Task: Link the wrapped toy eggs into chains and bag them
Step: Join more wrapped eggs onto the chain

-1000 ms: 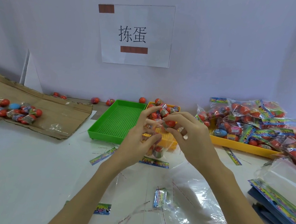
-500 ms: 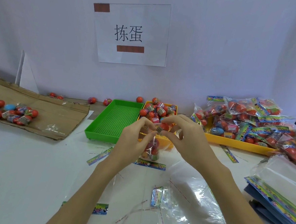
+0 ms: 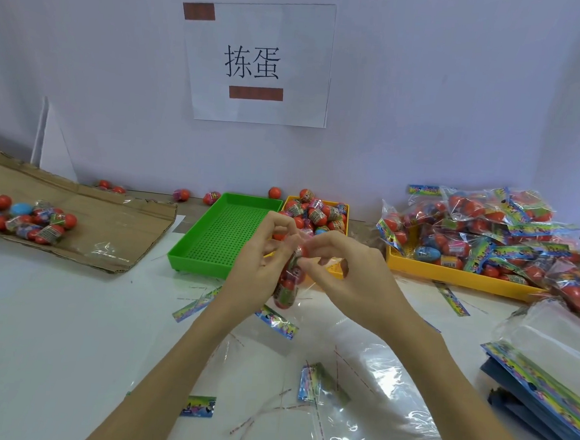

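Fingertips of both my hands are pinching the top of a short chain of wrapped eggs (image 3: 288, 281), which is hanging just below them; my left hand (image 3: 255, 272) and right hand (image 3: 349, 279) are curling onto its clear wrap, nearly touching each other. Beyond my fingers, loose eggs are filling the small yellow tray (image 3: 346, 210), so I'm judging plenty of linking remains. To the right, bagged eggs (image 3: 486, 233) are piling up, showing many finished. Empty clear bags (image 3: 355, 396) are lying beneath my wrists, waiting for this chain.
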`<state>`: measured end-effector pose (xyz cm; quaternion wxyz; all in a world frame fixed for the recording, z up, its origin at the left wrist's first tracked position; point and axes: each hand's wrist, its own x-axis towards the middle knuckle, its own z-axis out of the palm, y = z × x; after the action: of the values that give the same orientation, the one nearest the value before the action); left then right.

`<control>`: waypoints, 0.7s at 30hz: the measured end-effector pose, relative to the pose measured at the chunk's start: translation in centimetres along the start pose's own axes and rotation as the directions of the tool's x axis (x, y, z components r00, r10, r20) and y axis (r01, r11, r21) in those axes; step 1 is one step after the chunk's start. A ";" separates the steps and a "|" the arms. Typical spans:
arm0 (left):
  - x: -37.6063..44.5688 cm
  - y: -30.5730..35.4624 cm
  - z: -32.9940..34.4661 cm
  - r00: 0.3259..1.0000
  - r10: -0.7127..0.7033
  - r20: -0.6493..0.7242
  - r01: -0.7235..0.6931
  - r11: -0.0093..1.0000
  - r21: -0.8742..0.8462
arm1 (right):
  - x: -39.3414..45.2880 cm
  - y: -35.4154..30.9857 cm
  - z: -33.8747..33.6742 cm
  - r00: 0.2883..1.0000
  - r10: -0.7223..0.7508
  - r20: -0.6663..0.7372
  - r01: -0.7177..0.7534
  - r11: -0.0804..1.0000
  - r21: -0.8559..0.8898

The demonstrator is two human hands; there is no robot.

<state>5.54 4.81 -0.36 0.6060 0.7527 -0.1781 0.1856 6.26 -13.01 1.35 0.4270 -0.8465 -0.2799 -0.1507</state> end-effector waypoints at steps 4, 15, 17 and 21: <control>0.0 -0.4 -0.1 0.998 -0.003 0.059 0.003 1.000 0.005 | -0.2 0.0 -0.3 0.997 -0.009 0.072 0.017 0.994 -0.112; 0.0 -1.0 0.3 0.996 0.037 -0.080 -0.033 0.998 0.056 | 0.0 0.0 0.5 0.997 -0.043 -0.063 0.039 0.997 -0.073; 0.2 -1.1 0.0 0.985 -0.008 -0.171 0.015 0.999 0.038 | 0.2 0.0 0.4 0.962 -0.015 -0.273 0.021 1.000 0.018; 0.3 -0.9 -0.5 0.966 -0.070 -0.249 0.055 0.996 -0.068 | 0.3 0.1 0.9 0.949 0.304 -0.089 -0.276 0.932 0.236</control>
<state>6.25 5.45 -0.89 0.6517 0.7098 -0.0815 0.2546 6.60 -12.24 0.96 0.5524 -0.8149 -0.1396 -0.1060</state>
